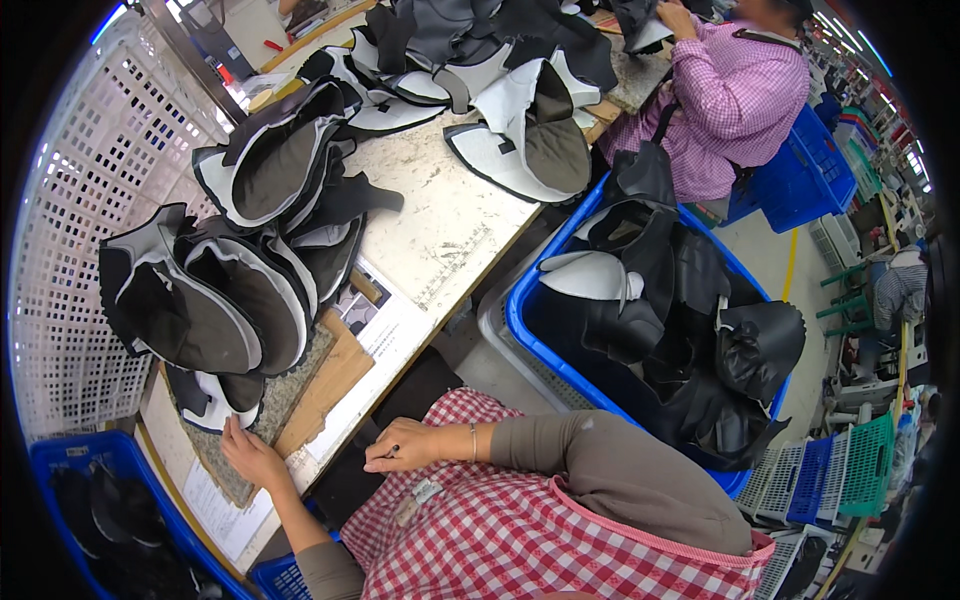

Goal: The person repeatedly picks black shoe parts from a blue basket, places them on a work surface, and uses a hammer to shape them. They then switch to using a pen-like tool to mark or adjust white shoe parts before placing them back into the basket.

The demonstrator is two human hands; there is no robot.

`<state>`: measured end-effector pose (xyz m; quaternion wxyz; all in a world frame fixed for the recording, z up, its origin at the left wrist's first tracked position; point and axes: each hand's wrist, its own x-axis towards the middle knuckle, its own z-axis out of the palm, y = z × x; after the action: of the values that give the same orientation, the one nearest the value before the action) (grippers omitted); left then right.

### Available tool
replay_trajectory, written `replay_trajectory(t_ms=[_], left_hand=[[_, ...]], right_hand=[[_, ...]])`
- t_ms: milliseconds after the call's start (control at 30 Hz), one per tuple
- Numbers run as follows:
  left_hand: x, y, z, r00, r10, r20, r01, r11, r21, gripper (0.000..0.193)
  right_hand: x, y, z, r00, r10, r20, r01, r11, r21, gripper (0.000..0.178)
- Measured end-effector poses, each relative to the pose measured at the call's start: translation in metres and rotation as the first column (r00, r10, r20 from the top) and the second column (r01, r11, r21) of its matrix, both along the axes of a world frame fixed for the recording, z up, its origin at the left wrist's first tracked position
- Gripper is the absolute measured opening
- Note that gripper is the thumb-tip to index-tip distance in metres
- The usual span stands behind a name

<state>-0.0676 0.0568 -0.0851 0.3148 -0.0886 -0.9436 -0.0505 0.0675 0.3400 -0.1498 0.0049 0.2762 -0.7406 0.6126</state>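
Note:
My left hand (pixel 253 456) is at the near left end of the worktable, its fingers stretched out and fingertips touching the edge of a black-and-white shoe upper (pixel 213 412). That piece lies on a rough grey board (pixel 235 480), partly under other uppers. In front of my apron, my right hand (pixel 402 445) is closed around a thin dark pen-like thing (pixel 394 448), mostly hidden by the fingers. Just beyond my left hand, several stitched shoe uppers (pixel 235 300) with grey-brown linings are stacked and overlap. Another upper (pixel 540 140) lies alone near the table's right edge.
A blue crate (pixel 515 310) of black uppers stands right of the table (pixel 440 230); another blue crate (pixel 120 445) is at lower left. A white perforated basket (pixel 100 140) rises along the left. A person in pink checks (pixel 735 100) works at the far right.

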Motion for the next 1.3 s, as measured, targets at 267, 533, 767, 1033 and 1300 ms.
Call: replay_trajectory(t_ms=[267,533,767,1033,1300], left_hand=[[0.0,0.0,0.001,1.0,-0.02,-0.012,0.02,1.0,-0.001,0.035],[-0.001,0.0,0.001,1.0,-0.015,0.001,0.015,1.0,-0.002,0.037],[-0.001,0.001,0.001,0.999,-0.038,-0.019,0.038,0.999,0.022,0.038],[-0.001,0.0,0.001,1.0,-0.006,0.001,0.006,1.0,-0.011,0.037],[0.0,0.0,0.001,1.0,-0.02,-0.013,0.02,1.0,0.002,0.037]], right_hand=[[0.001,-0.001,-0.001,1.0,-0.015,0.002,0.015,1.0,-0.003,0.037],[0.0,-0.001,-0.004,0.999,-0.025,-0.034,0.025,1.0,-0.014,0.035],[0.001,0.0,-0.005,0.997,-0.034,-0.068,0.035,0.999,0.017,0.031],[0.0,-0.004,-0.009,0.994,-0.058,-0.09,0.058,0.998,0.001,0.035],[0.001,-0.004,-0.009,0.992,-0.074,-0.106,0.075,0.997,0.001,0.027]])
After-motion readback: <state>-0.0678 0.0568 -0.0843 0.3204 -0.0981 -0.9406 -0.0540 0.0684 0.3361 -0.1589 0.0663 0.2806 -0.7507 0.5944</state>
